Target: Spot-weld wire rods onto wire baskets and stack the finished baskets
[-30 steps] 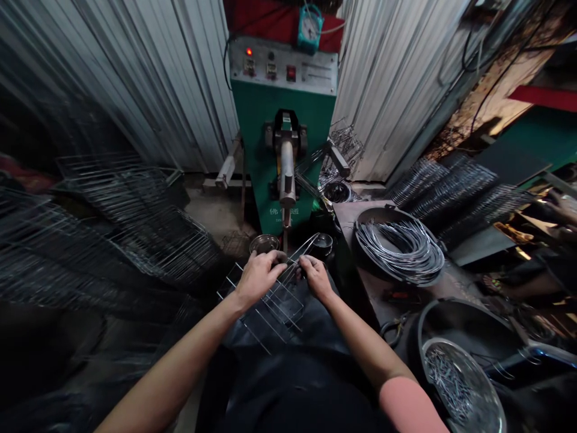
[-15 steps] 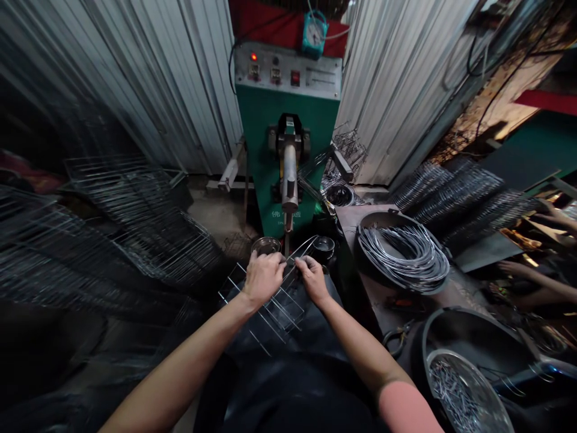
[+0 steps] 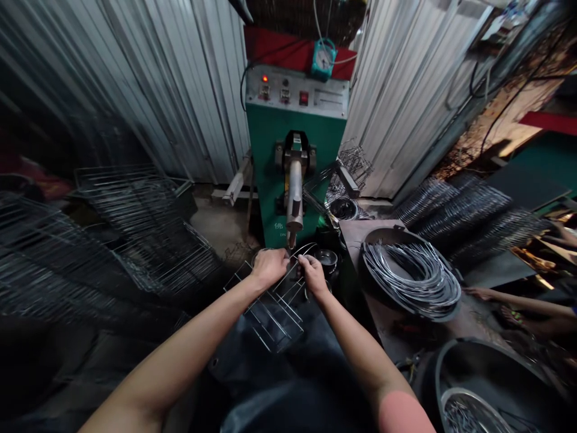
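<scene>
Just below the metal electrode (image 3: 294, 207) of a green spot welder (image 3: 265, 135), my left hand (image 3: 270, 266) is closed on a wire rack (image 3: 282, 313). The rack is a small grid of thin shiny rods, tilted over my dark apron; my fingers hide its top edge. My right hand (image 3: 312, 274) pinches a thin curved wire (image 3: 308, 248), which arcs up beside the electrode tip. Both hands are close together. Where wire and rack meet is too covered to make out.
To my right, a round pan (image 3: 367, 264) of bent wires (image 3: 415, 276) rests on a bench (image 3: 356, 231). Nearer stands a large dark basin (image 3: 435, 355) with a bowl of short metal pieces (image 3: 460, 415). Wire racks (image 3: 148, 222) are stacked left. Another person's arm (image 3: 518, 300) reaches in at right.
My hands and the rack are now nearer the electrode tip, and the rack hangs more steeply. The whole view has shifted, so the machine sits lower and a little further right.
</scene>
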`<state>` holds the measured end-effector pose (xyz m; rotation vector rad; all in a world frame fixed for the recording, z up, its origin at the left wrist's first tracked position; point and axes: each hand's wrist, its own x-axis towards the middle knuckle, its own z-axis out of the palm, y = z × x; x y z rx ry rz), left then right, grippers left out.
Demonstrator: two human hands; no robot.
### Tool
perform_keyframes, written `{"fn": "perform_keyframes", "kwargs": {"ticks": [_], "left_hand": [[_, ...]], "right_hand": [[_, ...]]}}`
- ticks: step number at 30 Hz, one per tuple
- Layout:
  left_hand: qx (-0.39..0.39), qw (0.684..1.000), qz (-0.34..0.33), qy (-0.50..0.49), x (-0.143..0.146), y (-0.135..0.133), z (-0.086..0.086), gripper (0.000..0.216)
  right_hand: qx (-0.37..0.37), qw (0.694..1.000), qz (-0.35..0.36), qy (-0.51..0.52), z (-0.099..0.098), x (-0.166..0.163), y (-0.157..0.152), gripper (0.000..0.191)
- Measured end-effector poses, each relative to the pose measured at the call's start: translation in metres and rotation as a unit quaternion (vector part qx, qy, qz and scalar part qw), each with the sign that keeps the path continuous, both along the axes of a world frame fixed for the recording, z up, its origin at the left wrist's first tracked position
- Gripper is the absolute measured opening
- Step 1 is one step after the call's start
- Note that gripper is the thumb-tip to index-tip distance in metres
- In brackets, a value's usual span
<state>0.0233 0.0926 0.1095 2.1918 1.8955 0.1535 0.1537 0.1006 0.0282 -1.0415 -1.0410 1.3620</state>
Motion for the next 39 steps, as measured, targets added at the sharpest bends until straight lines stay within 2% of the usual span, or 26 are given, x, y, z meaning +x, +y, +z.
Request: {"fn": "perform_keyframes", "kwargs": {"ticks": [8,28,32,34,36,37,39], "left_hand": [[-0.009,1.0,-0.001,0.0,-0.005,0.02,-0.003,0.026],[-0.019,1.0,0.012,-0.006,-0.002,0.034,0.0,0.028],[-0.028,0.999,-0.001,-0.039,-0.009,0.036,0.004,0.023],[0.008,0.995,0.009,-0.096,-0.025,0.022,0.003,0.024],[0.099,0.977,0.05,-0.182,-0.047,-0.009,-0.007,0.03],[0.155,0.956,0.088,-0.232,-0.059,-0.03,-0.016,0.034],[0.234,0.896,0.213,-0.31,-0.078,-0.077,-0.043,0.042]], "right_hand": [[-0.025,0.999,0.002,0.028,-0.005,-0.005,0.016,0.035],[-0.041,0.998,-0.01,0.04,-0.003,-0.01,0.028,0.036],[-0.059,0.997,-0.011,0.043,-0.002,-0.011,0.028,0.037],[-0.075,0.996,-0.005,0.037,-0.001,-0.007,0.027,0.039],[-0.092,0.995,0.004,0.028,-0.002,0.002,0.026,0.04],[-0.099,0.995,0.005,0.021,-0.002,0.008,0.025,0.041],[-0.091,0.996,-0.016,-0.016,-0.004,0.02,0.025,0.04]]}}
